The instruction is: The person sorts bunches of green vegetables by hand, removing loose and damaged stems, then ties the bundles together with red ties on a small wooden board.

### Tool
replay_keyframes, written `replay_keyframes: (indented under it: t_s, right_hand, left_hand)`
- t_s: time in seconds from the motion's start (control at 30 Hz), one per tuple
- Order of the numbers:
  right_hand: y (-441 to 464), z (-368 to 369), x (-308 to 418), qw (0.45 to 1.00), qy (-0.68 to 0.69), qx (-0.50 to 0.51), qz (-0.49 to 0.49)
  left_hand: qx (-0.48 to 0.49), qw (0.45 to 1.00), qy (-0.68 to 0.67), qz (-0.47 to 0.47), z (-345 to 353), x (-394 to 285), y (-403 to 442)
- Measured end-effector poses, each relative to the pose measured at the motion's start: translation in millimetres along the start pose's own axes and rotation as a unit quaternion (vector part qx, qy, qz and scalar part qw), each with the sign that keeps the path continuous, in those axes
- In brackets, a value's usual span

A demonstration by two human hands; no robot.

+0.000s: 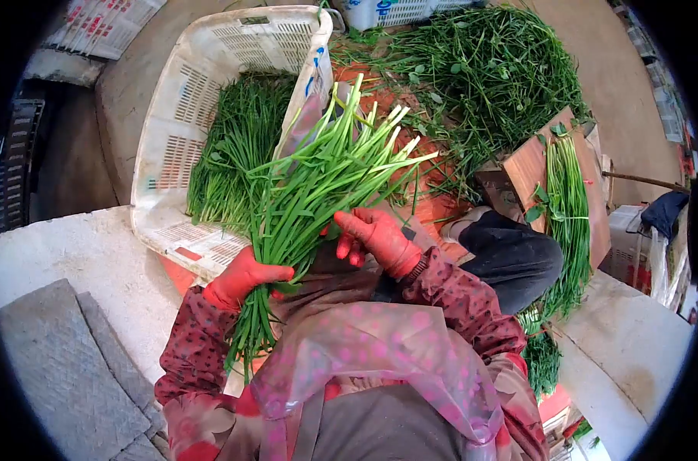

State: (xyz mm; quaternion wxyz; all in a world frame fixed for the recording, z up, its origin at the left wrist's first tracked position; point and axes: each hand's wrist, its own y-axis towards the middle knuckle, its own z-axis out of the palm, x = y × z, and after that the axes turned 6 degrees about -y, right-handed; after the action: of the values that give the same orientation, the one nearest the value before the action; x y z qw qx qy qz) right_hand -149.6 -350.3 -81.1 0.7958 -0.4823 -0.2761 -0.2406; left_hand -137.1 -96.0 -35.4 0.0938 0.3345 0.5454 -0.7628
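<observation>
Gripping the bunch of greens (307,196) low on its stems, your left hand (249,278) is closed around it in front of the white basket (158,138). Your right hand (376,240) is partly curled at the bunch's right edge, thumb and fingers apart. A tied bundle (568,219) lies against the wooden board (523,170) on your right.

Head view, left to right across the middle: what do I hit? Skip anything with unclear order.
Black slatted crate → white basket → right hand, red-gloved → dark-trousered knee → tied bunch of green stalks → dark blue cloth or bag.
</observation>
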Motion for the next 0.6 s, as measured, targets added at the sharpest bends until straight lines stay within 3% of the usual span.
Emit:
replay_keyframes:
  t_s: [0.17, 0.27, 0.4, 0.47, 0.5, 0.6]
  right_hand:
    - [4, -6, -11, 0.998, 0.06, -0.021, -0.023]
    - [-10, -22, -19, 0.999, -0.03, -0.001, -0.013]
    - [-35, -34, -11, 0.992, -0.103, -0.074, 0.025]
    - [-37, -39, -7, 0.94, -0.108, -0.283, -0.157]
    - [-35, -42, -2, 0.926, -0.104, -0.328, -0.154]
    - [-24, -39, 5, 0.942, -0.051, -0.308, -0.126]
  left_hand:
    - [0.006, 1.0, -0.03, 0.005, 10, -2, -5]
    - [-0.013, 0.995, -0.09, -0.048, 0, 8, -2]
    - [-0.023, 0.999, -0.042, -0.007, 6, 9, 1]
    - [-0.034, 0.999, -0.032, 0.02, 10, 9, -1]
    - [-0.033, 0.999, -0.031, 0.019, 12, 8, -1]
    - [-0.042, 0.997, -0.062, -0.012, 14, 9, -1]
